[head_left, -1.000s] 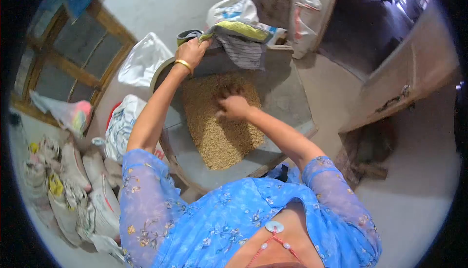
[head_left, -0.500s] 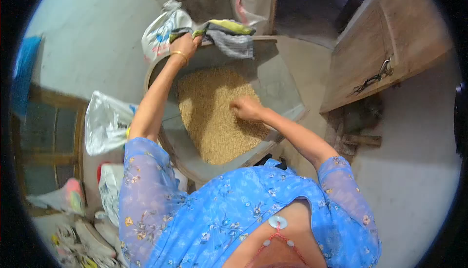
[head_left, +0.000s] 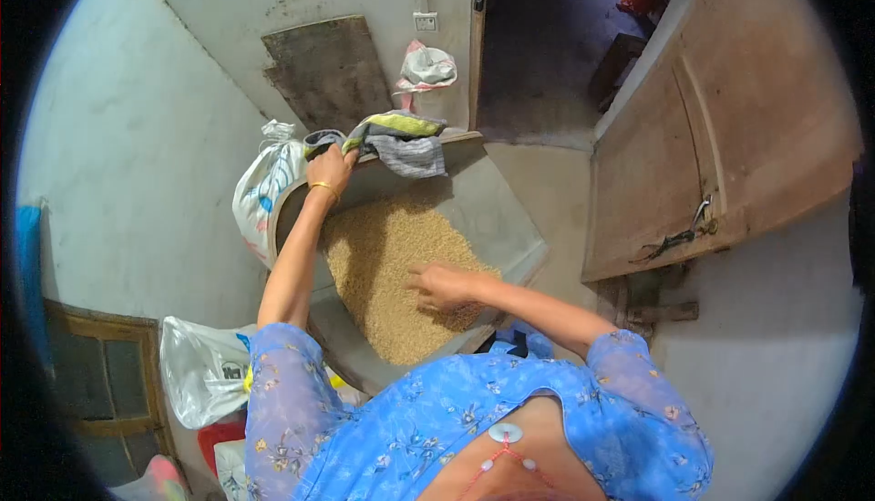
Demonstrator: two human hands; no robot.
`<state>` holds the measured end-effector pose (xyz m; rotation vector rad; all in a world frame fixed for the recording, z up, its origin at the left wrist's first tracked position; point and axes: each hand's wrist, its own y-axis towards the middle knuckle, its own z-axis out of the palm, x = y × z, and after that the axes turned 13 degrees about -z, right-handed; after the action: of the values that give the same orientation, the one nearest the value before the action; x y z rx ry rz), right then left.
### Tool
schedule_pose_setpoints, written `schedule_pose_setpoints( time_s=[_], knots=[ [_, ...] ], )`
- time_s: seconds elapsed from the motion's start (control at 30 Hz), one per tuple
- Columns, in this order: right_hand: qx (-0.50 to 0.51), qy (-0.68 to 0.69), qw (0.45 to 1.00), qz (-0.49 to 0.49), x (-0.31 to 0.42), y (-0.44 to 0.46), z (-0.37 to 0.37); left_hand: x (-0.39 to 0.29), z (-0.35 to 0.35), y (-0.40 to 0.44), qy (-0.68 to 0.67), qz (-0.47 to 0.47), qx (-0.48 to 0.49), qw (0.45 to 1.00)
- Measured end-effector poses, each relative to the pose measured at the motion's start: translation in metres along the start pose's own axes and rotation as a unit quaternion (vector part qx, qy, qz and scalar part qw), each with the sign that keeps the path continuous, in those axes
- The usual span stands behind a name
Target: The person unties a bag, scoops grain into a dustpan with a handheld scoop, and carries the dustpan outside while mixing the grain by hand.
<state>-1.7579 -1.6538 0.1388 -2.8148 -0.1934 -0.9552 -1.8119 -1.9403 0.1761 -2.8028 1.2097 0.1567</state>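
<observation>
A pile of golden grain (head_left: 387,264) lies in a wide grey container (head_left: 492,200). My left hand (head_left: 332,169) is closed at the container's far left rim, gripping the end of a grey and yellow-green cloth (head_left: 407,153) draped over that rim. A bracelet circles the left wrist. Over the right part of the grain, my right hand (head_left: 437,287) is low with its fingers curled and somewhat apart, their tips at the grain surface. Nothing can be seen held in it.
A tied white sack (head_left: 260,191) stands behind the container's left side. A clear plastic bag (head_left: 200,369) is at the lower left. An open wooden door (head_left: 702,127) is on the right, beside a doorway. A board (head_left: 328,72) leans on the back wall.
The view has tilted up and turned, showing more of the back wall. My right hand has shifted over the grain, from a fist-like shape to looser fingers. My left hand keeps its hold on the cloth.
</observation>
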Motion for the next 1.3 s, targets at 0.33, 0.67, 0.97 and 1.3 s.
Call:
schedule_pose_setpoints(
  time_s=[0.33, 0.67, 0.97, 1.3],
  knots=[
    [-0.11, 0.052, 0.992, -0.043, -0.051, -0.02, 0.028, -0.003, -0.011, -0.005, -0.007, -0.012, -0.037, 0.999],
    [-0.51, 0.636, 0.563, 0.135, -0.161, -0.087, -0.149, -0.014, -0.037, -0.039, -0.031, -0.072, -0.058, 0.995],
    [-0.584, 0.647, 0.464, 0.156, -0.313, -0.084, -0.212, -0.005, -0.023, -0.031, -0.003, -0.064, -0.075, 0.995],
    [-0.617, 0.603, 0.459, 0.211, -0.307, -0.161, -0.132, -0.008, -0.021, -0.034, 0.003, -0.038, -0.05, 0.998]
  ],
)
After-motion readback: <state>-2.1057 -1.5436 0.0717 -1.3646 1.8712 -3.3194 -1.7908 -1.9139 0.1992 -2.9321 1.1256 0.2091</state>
